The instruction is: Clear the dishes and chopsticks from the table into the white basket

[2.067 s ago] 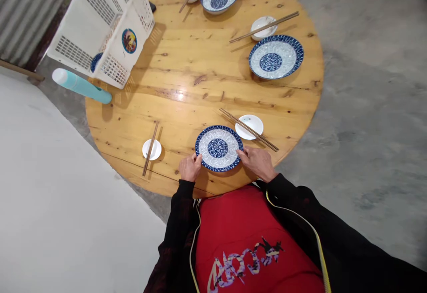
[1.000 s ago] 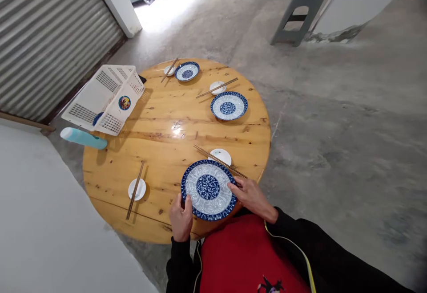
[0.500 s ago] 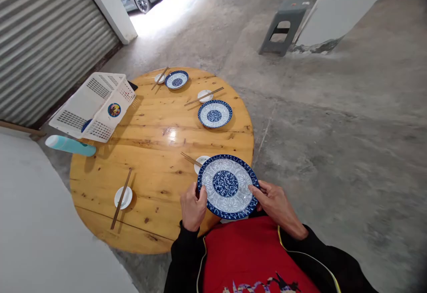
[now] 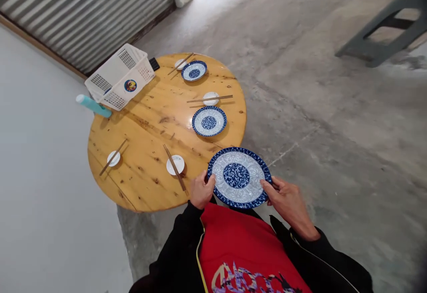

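Between my two hands is a blue-and-white patterned plate (image 4: 236, 176), held face up in front of my body near the table's edge. My left hand (image 4: 202, 189) grips its left rim, thumb on top. On the opposite rim, my right hand (image 4: 287, 199) pinches with the thumb above and fingers beneath. Just left of the plate, a small white bowl (image 4: 180, 164) sits on the table with a pair of chopsticks (image 4: 172, 161) across it. A second patterned plate (image 4: 209, 121) lies on the table beyond, beside a small white dish (image 4: 211, 99) with chopsticks over it.
The round wooden table (image 4: 150, 132) also carries a farther patterned plate (image 4: 194, 71), another small white bowl (image 4: 115, 159) with chopsticks, a white plastic basket (image 4: 116, 79), a light-blue bottle (image 4: 93, 105) and a black object (image 4: 154, 64). A grey stool (image 4: 383, 30) stands at right.
My view has turned and shifted, and the stool looms larger at right. The held plate is now off the table's edge, uncovering the nearest bowl and chopsticks. Both hands keep their hold.
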`<control>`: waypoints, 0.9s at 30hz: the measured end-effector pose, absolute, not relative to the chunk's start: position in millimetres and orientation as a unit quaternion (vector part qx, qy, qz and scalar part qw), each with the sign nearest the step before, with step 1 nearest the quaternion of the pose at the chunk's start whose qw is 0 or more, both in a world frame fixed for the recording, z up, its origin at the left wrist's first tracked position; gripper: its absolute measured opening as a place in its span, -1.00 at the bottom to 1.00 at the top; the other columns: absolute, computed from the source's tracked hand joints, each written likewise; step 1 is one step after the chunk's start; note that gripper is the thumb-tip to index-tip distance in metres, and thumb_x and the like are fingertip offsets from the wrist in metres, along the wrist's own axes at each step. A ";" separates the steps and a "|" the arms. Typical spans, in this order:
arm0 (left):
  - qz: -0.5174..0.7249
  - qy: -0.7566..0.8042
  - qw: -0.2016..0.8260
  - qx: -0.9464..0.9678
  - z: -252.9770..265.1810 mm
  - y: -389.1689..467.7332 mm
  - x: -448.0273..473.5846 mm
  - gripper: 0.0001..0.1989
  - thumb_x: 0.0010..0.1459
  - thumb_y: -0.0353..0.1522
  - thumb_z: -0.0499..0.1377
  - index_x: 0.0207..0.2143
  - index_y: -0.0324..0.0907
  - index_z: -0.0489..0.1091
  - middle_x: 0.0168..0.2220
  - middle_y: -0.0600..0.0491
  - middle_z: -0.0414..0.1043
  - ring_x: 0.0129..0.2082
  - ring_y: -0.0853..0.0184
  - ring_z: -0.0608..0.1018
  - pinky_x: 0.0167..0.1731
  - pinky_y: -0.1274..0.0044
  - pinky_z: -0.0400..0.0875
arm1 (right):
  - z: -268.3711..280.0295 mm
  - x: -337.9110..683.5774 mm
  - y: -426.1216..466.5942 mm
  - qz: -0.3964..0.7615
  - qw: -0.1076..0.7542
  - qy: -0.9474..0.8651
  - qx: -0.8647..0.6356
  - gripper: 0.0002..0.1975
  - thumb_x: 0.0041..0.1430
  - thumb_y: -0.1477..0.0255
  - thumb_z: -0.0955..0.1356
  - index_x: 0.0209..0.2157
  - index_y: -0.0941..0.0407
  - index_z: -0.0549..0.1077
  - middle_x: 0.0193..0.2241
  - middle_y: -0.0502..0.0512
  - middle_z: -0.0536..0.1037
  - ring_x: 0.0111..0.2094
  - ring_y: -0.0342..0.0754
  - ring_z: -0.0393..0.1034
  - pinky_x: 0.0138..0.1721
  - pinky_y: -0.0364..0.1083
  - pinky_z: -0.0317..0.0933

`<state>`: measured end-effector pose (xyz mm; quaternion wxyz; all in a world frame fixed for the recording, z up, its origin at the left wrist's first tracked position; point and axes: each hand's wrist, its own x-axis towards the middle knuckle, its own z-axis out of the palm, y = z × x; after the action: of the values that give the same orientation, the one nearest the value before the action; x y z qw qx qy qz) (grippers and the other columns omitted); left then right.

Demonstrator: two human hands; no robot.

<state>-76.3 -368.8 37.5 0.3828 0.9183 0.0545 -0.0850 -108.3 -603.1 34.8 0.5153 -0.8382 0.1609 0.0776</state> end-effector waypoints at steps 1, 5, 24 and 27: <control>-0.087 0.067 0.386 0.916 36.6 -376.0 -72.7 -0.67 0.20 -0.27 0.06 -0.57 -0.13 0.03 -0.61 0.18 0.06 -0.55 0.43 0.19 -0.46 0.53 -0.01 | 35.2 -99.8 -611.1 0.082 0.511 0.150 -0.843 -0.61 0.07 0.06 0.25 -0.64 0.03 0.25 -0.75 -0.01 0.34 -0.72 -0.05 0.32 -0.64 -0.10 0.14; -0.084 0.113 0.379 0.915 36.5 -390.7 -46.7 -0.70 0.21 -0.30 0.08 -0.55 -0.14 0.09 -0.58 0.19 0.08 -0.53 0.44 0.20 -0.45 0.55 0.01 | 33.1 -58.6 -624.6 0.088 0.498 0.117 -0.855 -0.62 0.07 0.09 0.24 -0.64 0.04 0.23 -0.75 0.00 0.36 -0.70 -0.05 0.34 -0.60 -0.12 0.16; -0.098 0.223 0.299 0.923 0.6 -367.7 121.7 -0.87 0.34 -0.36 0.03 -0.15 -0.14 0.35 -0.39 0.07 0.50 -0.31 0.26 0.55 -0.30 0.51 0.21 | -8.8 166.0 -595.1 0.130 0.430 -0.020 -0.893 -0.64 0.11 0.14 0.25 -0.64 0.05 0.25 -0.74 0.00 0.34 -0.65 -0.08 0.30 -0.56 -0.12 0.09; -0.109 0.235 0.282 0.924 -3.6 -363.6 132.7 -0.87 0.34 -0.36 0.04 -0.18 -0.15 0.37 -0.33 0.04 0.53 -0.26 0.25 0.57 -0.29 0.50 0.23 | -16.7 183.2 -591.7 0.152 0.404 -0.029 -0.901 -0.63 0.12 0.14 0.24 -0.64 0.05 0.25 -0.74 0.04 0.37 -0.64 -0.06 0.33 -0.55 -0.12 0.09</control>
<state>132.7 -363.6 -3.6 0.2817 0.9238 0.2355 -0.1086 183.2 -591.7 -16.7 0.4042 -0.9015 -0.0294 0.1519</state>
